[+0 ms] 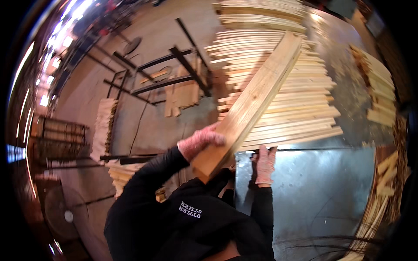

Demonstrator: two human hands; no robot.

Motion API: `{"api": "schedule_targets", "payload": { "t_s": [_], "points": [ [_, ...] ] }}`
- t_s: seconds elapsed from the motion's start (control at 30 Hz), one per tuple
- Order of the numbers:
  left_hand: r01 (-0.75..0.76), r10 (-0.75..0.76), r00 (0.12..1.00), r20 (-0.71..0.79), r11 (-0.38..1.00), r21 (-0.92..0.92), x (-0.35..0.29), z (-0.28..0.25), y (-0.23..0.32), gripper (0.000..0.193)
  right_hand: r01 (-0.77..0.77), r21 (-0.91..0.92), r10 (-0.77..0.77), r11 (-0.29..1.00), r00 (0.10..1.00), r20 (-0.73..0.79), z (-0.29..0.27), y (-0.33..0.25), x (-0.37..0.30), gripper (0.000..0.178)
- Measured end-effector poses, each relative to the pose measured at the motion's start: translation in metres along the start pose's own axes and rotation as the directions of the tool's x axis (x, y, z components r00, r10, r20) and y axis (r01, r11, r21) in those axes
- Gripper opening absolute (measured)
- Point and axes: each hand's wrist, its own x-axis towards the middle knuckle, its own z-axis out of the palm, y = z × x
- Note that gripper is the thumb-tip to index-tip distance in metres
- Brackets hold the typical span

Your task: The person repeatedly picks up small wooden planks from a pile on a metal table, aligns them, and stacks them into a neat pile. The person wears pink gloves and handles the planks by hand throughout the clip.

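Note:
My left hand (202,141), in a pinkish work glove, is closed on the near end of a long, thick wooden board (257,98). The board slants away to the far right, over a row of thin wooden strips (296,102) laid side by side. My right hand (264,165), gloved alike, has its fingers stretched out and a little apart at the near edge of the strips. Its fingertips seem to touch the nearest strip, and it does not hold the board. Below the strips lies a shiny metal table top (313,191).
More strips (261,15) lie at the far end. Other wood pieces (379,91) line the right side, with offcuts (385,178) nearer. Dark metal frames (170,78) stand on the floor to the left, beside a wood stack (104,128) and boards (185,89).

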Motion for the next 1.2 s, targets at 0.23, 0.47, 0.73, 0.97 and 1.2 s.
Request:
{"api": "schedule_targets", "payload": {
  "t_s": [0.23, 0.47, 0.73, 0.97, 1.2],
  "points": [
    [-0.292, 0.326, 0.777, -0.538, 0.944, 0.151, -0.094, -0.113, 0.046, 0.071, -0.028, -0.123, 0.005, 0.992, 0.983, -0.186, 0.038, -0.029, -0.016, 0.079],
    [0.156, 0.621, 0.272, -0.735, 0.725, 0.671, 0.033, -0.441, 0.151, 0.094, -0.437, -0.644, -0.078, 0.628, 0.789, -0.610, 0.056, -0.021, 0.005, 0.097],
    [-0.054, 0.333, 0.531, -0.780, 0.931, 0.361, 0.241, -0.649, 0.136, 0.055, -0.588, -0.389, 0.022, 0.709, 0.569, -0.822, 0.065, -0.013, 0.002, 0.101],
    [0.655, 0.534, 0.388, -0.751, 0.414, 0.632, 0.322, -0.645, 0.140, 0.086, -0.520, -0.258, 0.090, 0.814, 0.552, -0.829, 0.131, -0.005, 0.017, 0.083],
    [0.374, 0.680, 0.474, -0.560, 0.420, 0.827, 0.349, -0.661, 0.116, 0.070, -0.591, -0.479, -0.090, 0.649, 0.566, -0.820, 0.097, 0.020, 0.002, 0.080]
  ]
}}
